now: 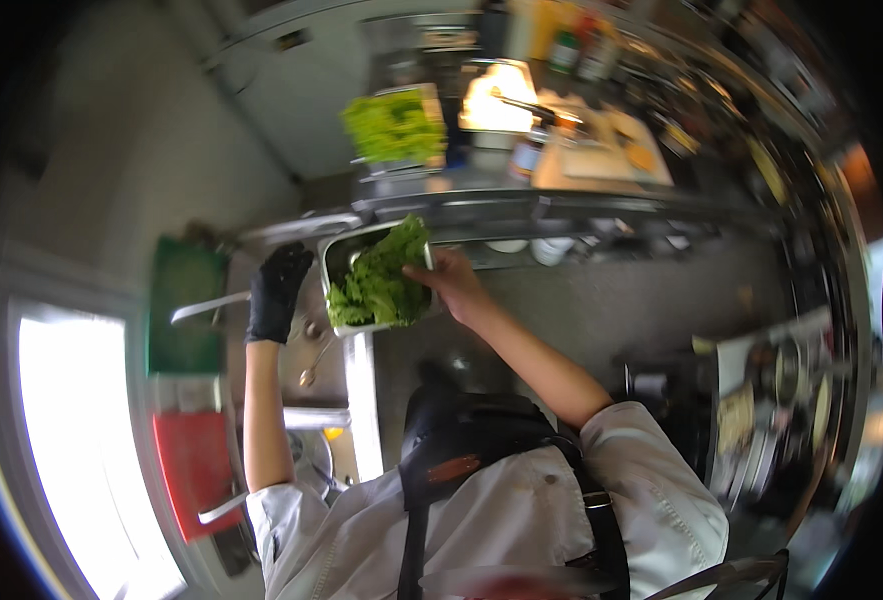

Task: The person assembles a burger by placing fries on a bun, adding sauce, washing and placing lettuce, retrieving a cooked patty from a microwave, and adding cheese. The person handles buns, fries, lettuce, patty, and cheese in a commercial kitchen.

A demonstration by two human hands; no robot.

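My bare right hand (452, 283) grips a small metal food pan (338, 259) by its right side, the thumb over the rim and on the leaves. Green leaf lettuce (385, 281) lies in the pan and rises above its far right corner. Left of the pan, a little apart from it, is my left hand (275, 292) in a black glove. A pale tap spout or lever (210, 306) meets the glove's left edge in the view; whether the fingers hold anything is hard to make out. Below the left hand is a steel sink (317, 386) with spoon-like utensils.
Ahead, a steel counter (404, 187) carries another pan of lettuce (396, 124), a brightly lit container (497, 97) and cutting boards (599, 161). Green (186, 307) and red (193, 469) boards stand at the left. A cluttered worktop (741, 360) is at the right.
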